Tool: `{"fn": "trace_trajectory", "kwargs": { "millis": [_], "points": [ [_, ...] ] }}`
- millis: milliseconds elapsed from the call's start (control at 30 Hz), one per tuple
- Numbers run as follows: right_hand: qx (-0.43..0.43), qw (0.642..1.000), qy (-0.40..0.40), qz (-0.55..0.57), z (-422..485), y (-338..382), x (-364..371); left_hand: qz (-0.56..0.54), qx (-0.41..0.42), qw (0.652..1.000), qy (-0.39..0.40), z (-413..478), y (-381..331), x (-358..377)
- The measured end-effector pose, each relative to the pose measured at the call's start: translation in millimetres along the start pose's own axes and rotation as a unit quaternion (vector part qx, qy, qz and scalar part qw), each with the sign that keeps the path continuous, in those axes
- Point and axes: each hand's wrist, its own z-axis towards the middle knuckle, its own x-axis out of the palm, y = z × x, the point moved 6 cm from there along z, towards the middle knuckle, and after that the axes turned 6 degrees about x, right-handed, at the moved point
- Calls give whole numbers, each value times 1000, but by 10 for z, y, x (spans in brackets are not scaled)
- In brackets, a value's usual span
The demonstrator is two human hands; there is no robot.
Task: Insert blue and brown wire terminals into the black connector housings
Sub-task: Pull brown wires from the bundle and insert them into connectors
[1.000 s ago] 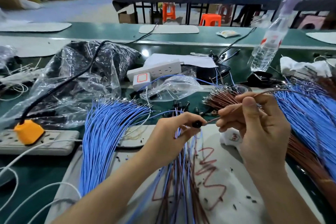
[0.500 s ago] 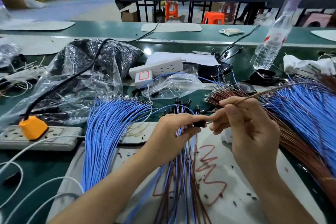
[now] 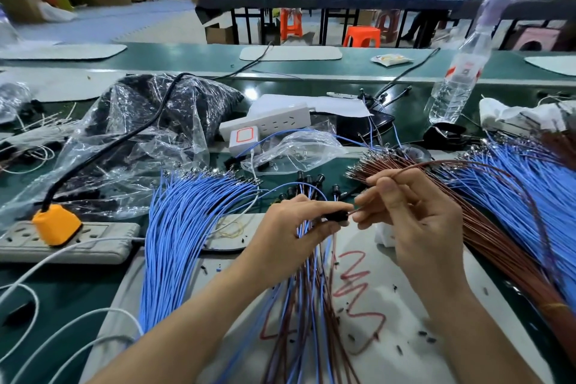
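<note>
Head view shows your left hand pinching one black connector housing between thumb and forefinger, just above the white mat. Your right hand pinches a single brown wire close behind its terminal, with the remaining fingers curled. One second earlier the terminal tip stood clear to the right of the housing. Half a second later it reached the mouth, and now it meets the housing's open end, with the fingertips of both hands almost touching. Whether the terminal is fully seated cannot be told, because your fingers hide the cavity. Treat this as the insertion stroke for the brown conductor; a blue wire may already leave the housing, though this is not certain. The wire's free length arcs up and to the right, over the brown bundle, which lies beside the right-hand blue bundle. Finished pairs lie beneath your left hand, as before. Expect to push straight along the housing axis until the terminal locks, since a tilted entry risks bending it.
</note>
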Motion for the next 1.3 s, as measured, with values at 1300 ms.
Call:
{"fn": "trace_trajectory", "kwargs": {
  "millis": [1300],
  "points": [
    [134, 990, 50, -7, -2, -289, 94, -111, -51, 992, -14, -3, 48, -35]
  ]
}}
